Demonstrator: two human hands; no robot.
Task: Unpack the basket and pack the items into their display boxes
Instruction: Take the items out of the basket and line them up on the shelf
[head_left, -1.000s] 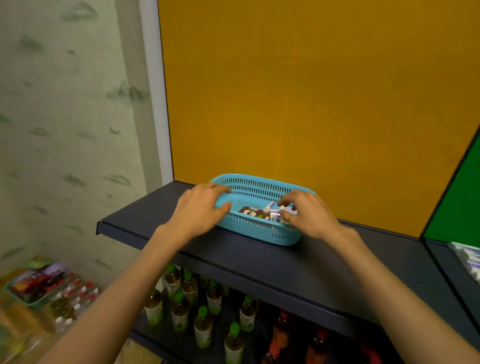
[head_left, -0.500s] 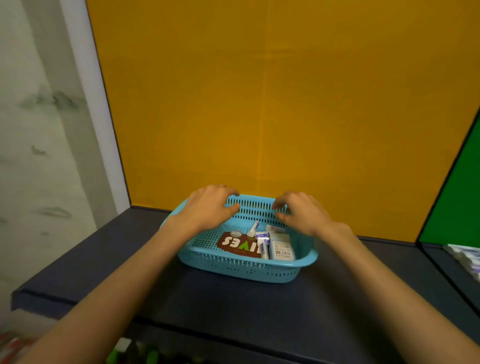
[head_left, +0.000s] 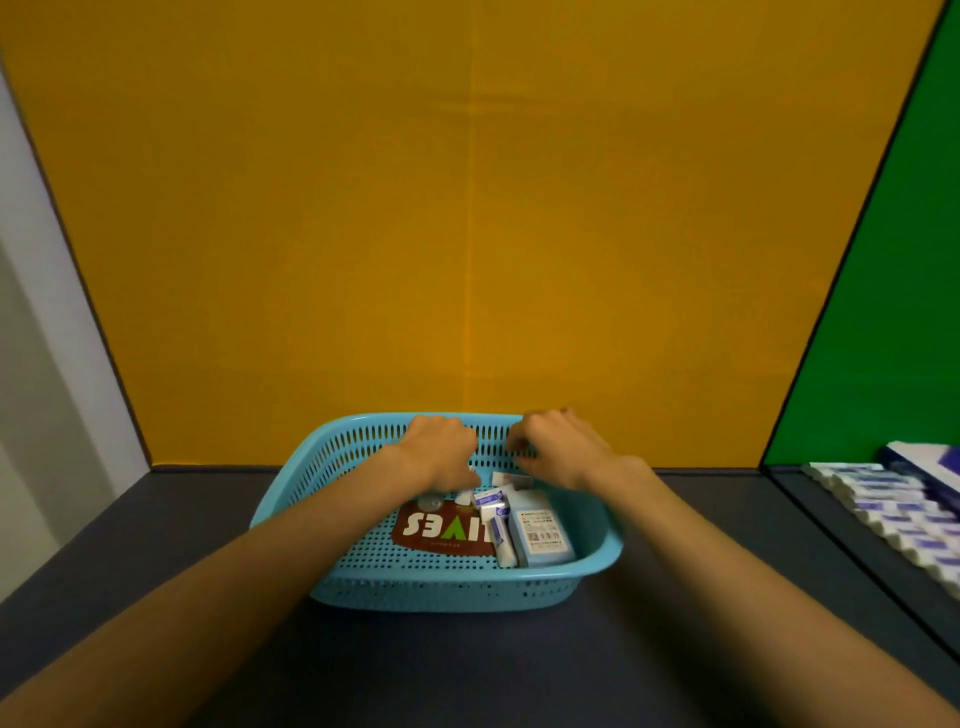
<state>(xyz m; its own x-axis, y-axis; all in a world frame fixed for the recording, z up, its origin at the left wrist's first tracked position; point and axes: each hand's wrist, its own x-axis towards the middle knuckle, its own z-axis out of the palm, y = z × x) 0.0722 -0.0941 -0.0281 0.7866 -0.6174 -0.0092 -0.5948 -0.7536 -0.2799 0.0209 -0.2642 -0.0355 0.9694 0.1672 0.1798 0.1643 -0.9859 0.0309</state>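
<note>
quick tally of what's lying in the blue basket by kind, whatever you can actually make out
In the blue basket, under the left hand and right hand:
brown packet: 1
light blue box: 1
small white and purple packs: at least 3, partly overlapping
Total: at least 5; more may lie hidden under the hands.

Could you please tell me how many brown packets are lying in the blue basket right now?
1. The brown packet lies flat on the floor of the blue basket, left of the small white boxes; others could be hidden beneath.
</note>
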